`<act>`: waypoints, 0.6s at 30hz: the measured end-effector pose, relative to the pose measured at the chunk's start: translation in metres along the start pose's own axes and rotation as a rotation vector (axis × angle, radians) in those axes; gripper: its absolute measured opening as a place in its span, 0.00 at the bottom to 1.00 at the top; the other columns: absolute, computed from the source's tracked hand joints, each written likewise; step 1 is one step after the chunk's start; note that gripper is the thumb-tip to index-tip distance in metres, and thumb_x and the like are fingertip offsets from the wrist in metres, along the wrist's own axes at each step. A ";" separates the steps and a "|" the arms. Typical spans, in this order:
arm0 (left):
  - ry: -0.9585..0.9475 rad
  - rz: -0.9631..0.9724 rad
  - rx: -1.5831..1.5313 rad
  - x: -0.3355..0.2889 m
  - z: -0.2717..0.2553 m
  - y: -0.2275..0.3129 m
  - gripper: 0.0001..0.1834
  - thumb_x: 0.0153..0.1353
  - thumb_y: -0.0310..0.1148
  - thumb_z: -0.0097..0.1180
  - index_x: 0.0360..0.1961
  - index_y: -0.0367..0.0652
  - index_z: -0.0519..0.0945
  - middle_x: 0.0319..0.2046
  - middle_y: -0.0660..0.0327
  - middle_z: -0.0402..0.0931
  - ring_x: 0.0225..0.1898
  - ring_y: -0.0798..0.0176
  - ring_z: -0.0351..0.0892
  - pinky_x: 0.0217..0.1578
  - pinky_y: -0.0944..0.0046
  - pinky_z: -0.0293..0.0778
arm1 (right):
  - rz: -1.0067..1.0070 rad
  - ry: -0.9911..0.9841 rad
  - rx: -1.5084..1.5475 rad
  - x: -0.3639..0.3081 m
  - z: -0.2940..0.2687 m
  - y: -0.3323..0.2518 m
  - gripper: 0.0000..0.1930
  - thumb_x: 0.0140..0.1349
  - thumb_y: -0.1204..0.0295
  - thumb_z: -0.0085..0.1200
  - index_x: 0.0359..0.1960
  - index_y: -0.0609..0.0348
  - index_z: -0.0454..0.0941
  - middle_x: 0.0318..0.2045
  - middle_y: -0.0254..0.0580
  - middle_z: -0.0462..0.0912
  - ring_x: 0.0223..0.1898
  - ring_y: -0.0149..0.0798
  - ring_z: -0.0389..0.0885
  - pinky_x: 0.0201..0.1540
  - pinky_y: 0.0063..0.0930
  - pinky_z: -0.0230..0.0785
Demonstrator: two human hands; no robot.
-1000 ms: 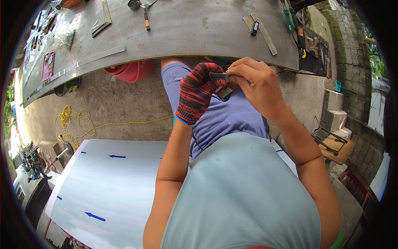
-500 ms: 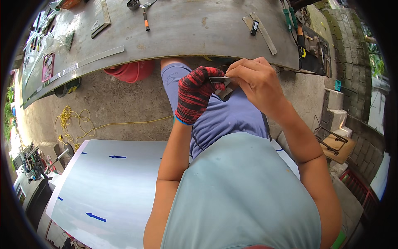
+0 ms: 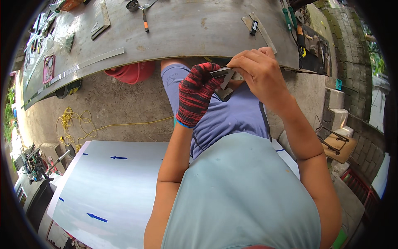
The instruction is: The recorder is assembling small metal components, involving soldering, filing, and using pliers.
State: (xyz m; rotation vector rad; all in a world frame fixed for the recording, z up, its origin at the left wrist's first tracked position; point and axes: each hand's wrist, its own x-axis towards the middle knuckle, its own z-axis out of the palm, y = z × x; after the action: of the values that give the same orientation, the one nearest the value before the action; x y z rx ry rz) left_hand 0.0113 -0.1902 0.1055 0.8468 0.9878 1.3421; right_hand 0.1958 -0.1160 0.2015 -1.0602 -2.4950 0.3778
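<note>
In a red-and-black knitted glove, my left hand [image 3: 195, 96] is closed around one end of a small shiny bent metal piece [image 3: 222, 72]. My right hand [image 3: 265, 79] is bare, its thumb and fingers pinched together at the piece's other end. Whether those fingertips also hold something small is hidden. Both hands are over my lap, just off the near edge of the metal-topped table [image 3: 174, 37]. Beneath the piece, a pale flat part shows between the hands, partly covered.
On the table lie an orange-tipped screwdriver [image 3: 145, 23], a long metal strip [image 3: 97, 58], a square [image 3: 101, 23], crossed flat bars [image 3: 263, 31] and a pink case [image 3: 48, 68]. Below are a red bucket [image 3: 132, 72], a yellow cord [image 3: 68, 120] and a white sheet with blue arrows [image 3: 112, 182].
The metal piece has tilted, its right end now higher, and more of its face shows. My left hand has turned slightly with it; my right fingers stay at its end.
</note>
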 end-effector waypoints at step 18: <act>0.136 -0.161 -0.193 -0.006 0.006 0.005 0.18 0.68 0.27 0.68 0.56 0.35 0.79 0.46 0.59 0.85 0.42 0.69 0.84 0.45 0.68 0.81 | -0.061 0.046 -0.176 0.013 -0.011 0.019 0.07 0.57 0.73 0.69 0.37 0.51 0.87 0.35 0.29 0.88 0.41 0.33 0.84 0.55 0.37 0.61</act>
State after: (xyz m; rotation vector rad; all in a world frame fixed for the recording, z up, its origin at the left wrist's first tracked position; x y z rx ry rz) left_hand 0.0148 -0.1953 0.1129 0.5249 0.9912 1.3443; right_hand 0.2043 -0.0928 0.2075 -1.0422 -2.5496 0.1167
